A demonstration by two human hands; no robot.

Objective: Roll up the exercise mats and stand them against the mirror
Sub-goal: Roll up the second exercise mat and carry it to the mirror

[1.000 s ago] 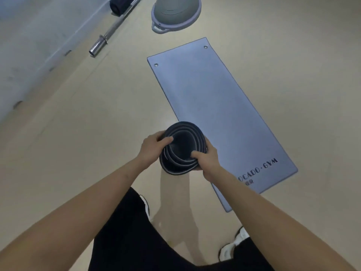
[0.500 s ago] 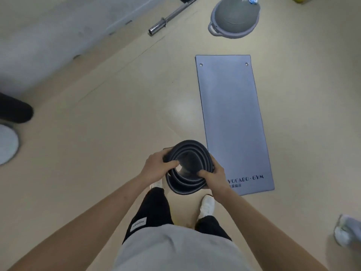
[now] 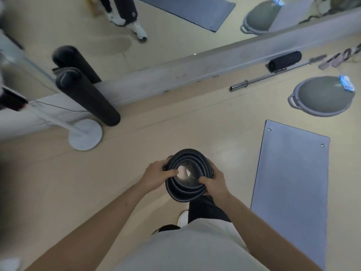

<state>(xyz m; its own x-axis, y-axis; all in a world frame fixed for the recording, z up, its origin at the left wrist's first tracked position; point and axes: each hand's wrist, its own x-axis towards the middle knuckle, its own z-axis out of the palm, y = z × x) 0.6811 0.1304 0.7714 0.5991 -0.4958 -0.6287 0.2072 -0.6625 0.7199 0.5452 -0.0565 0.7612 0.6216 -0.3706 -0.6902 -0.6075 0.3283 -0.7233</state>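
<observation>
I hold a loosely rolled dark mat (image 3: 192, 193) upright in front of me and look down into its open top. My left hand (image 3: 156, 176) grips its left rim, thumb hooked inside. My right hand (image 3: 214, 181) grips the right rim, thumb over the edge. A second grey mat (image 3: 293, 182) lies flat on the floor to my right. Another rolled black mat (image 3: 88, 96) leans against the mirror (image 3: 160, 32) at the far left.
A white round stand base (image 3: 86, 136) with a pole sits left of the leaning mat. A barbell bar (image 3: 259, 78) and a black foam roller (image 3: 284, 60) lie along the mirror's grey ledge (image 3: 195, 65). A grey balance dome (image 3: 322, 96) sits at the right.
The view has swung left toward the mirror while I walk with the rolled mat. The leaning black mat and the stand have come into view. Both hands keep their grip.
</observation>
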